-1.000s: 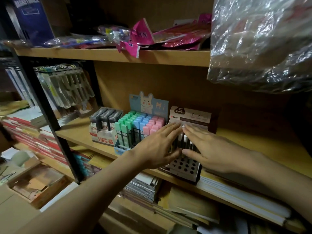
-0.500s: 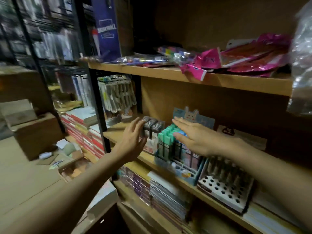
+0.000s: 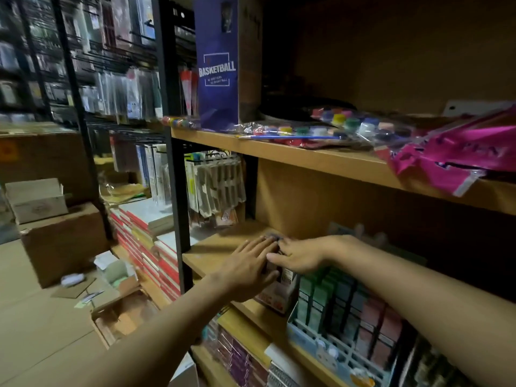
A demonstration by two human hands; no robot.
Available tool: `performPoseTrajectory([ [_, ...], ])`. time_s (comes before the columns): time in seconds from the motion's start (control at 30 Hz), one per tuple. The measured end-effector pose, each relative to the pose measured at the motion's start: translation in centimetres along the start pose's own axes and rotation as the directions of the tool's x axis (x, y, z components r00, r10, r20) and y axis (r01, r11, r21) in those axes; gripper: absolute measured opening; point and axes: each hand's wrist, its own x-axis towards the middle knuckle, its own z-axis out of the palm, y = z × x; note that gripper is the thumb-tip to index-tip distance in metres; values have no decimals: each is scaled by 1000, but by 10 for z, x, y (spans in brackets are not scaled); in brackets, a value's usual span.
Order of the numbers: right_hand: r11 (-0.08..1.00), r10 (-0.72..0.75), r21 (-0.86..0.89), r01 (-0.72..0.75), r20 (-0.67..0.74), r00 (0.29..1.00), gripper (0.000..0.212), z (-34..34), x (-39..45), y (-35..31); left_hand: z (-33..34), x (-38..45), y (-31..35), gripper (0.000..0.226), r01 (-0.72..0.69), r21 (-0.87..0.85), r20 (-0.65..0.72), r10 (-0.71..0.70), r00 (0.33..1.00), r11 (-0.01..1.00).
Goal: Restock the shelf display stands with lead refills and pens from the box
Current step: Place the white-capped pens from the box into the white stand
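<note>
My left hand (image 3: 250,268) and my right hand (image 3: 300,256) lie flat, fingers straight, over the top of the small display box of dark lead refills (image 3: 279,291) on the middle wooden shelf (image 3: 220,247). The refills themselves are mostly hidden under both hands. Right beside it stands the light blue display stand (image 3: 332,350) holding green, blue and pink lead refill cases. The pen stand lies at the lower right edge, dark and blurred. An open cardboard box (image 3: 120,317) sits on the floor at the lower left.
A black shelf post (image 3: 178,213) rises just left of my hands. Hanging packets (image 3: 215,188) fill the back left of the shelf. Paint pots (image 3: 335,127), pink bags (image 3: 458,157) and a blue basketball box (image 3: 220,62) sit above. Notebooks are stacked below, cartons (image 3: 61,241) on the floor.
Both hands moved left from the pen stand, across the coloured refill stand, onto the dark refill box. The view swung left with them.
</note>
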Motion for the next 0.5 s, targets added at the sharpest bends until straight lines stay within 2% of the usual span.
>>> performPoseTrajectory([
  [0.1, 1000, 31, -5, -31, 82, 996, 86, 3, 7, 3, 8, 0, -4, 72, -30, -8, -18, 30, 999, 1000],
  [0.27, 1000, -23, -18, 23, 22, 999, 99, 5, 1, 6, 8, 1, -2, 79, -47, 37, -7, 47, 999, 998],
  [0.33, 1000, -29, -11, 29, -12, 999, 98, 7, -5, 6, 6, -1, 0, 81, -32, 25, 31, 31, 999, 999],
  [0.43, 986, -90, 112, 123, -263, 961, 75, 4, -30, 7, -5, -3, 7, 75, 1, -4, 39, 0, 999, 1000],
  [0.5, 974, -130, 109, 197, -446, 886, 62, 6, -65, 14, -18, -15, 17, 68, 14, -111, -80, -24, 996, 994],
])
